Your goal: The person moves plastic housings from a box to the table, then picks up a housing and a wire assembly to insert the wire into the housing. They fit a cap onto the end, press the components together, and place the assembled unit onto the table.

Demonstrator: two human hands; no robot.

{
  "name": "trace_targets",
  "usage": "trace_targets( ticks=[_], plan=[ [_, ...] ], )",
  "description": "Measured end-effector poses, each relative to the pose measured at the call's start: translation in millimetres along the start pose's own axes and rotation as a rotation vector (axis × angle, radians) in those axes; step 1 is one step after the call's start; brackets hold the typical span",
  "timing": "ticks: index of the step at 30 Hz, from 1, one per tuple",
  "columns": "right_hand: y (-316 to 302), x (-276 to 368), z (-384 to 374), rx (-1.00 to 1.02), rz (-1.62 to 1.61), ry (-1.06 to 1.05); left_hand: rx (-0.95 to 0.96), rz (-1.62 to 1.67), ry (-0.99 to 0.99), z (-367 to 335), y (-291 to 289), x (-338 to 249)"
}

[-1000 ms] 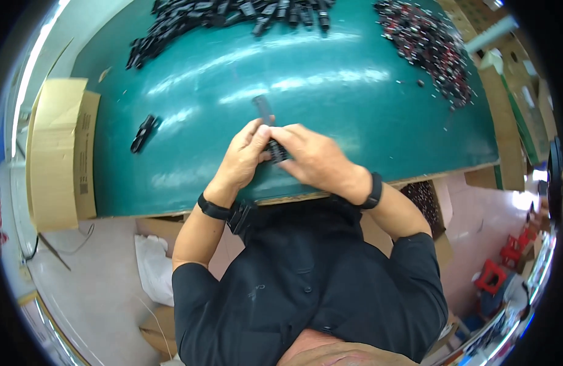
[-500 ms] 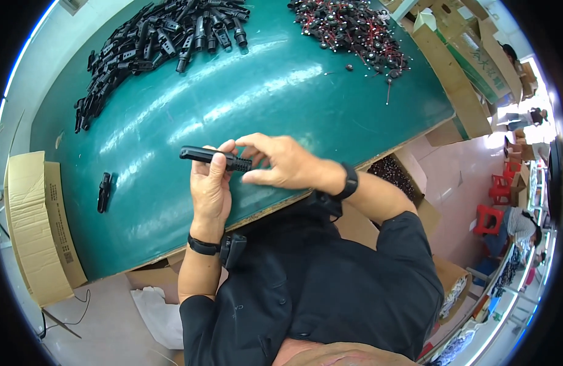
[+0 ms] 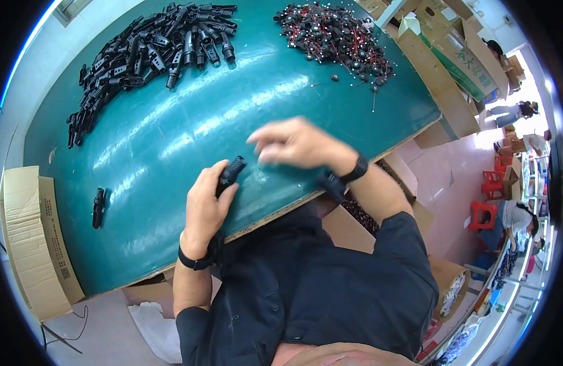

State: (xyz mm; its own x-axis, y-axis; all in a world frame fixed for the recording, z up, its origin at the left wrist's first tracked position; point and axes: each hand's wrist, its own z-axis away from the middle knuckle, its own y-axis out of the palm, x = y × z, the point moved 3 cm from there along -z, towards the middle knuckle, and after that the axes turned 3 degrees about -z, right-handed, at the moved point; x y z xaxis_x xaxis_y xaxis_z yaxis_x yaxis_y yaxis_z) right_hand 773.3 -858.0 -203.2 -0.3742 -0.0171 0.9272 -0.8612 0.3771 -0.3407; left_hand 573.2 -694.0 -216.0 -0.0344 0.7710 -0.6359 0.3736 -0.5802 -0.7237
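Observation:
My left hand (image 3: 206, 198) is closed round a black plastic housing with a ribbed end (image 3: 234, 168); the ribbed end sticks up past my fingers and the rest is hidden in my palm. To the right of it, above the green table (image 3: 165, 201), my right hand (image 3: 293, 144) is apart from the housing. It is blurred by motion, its fingers and thumb spread, and nothing shows between them. A similar black housing (image 3: 98, 208) lies by itself at the left. More black housings (image 3: 141, 58) are heaped at the far left.
A heap of small round black parts with red wires (image 3: 339, 39) lies at the far right. Cardboard stands at the left edge (image 3: 34, 232); cartons (image 3: 458, 61) stand at the right. Below the table edge is a box of small dark parts (image 3: 360, 213). Red stools (image 3: 483, 215) and people are farther right.
My right hand has let go of the housing and moved away from it, up and to the right. My left hand has turned the housing, so its ribbed end now points away from me.

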Motion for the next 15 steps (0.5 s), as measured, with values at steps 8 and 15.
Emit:
trace_targets(
  ticks=[8,15],
  plan=[
    [-179,-123,8,-0.489,1.058,0.374,-0.145,0.273,-0.246,31,-7,36],
    [-146,-107,-1,-0.465,0.835,0.202,-0.228,0.482,-0.360,37,-7,43]
  ],
)
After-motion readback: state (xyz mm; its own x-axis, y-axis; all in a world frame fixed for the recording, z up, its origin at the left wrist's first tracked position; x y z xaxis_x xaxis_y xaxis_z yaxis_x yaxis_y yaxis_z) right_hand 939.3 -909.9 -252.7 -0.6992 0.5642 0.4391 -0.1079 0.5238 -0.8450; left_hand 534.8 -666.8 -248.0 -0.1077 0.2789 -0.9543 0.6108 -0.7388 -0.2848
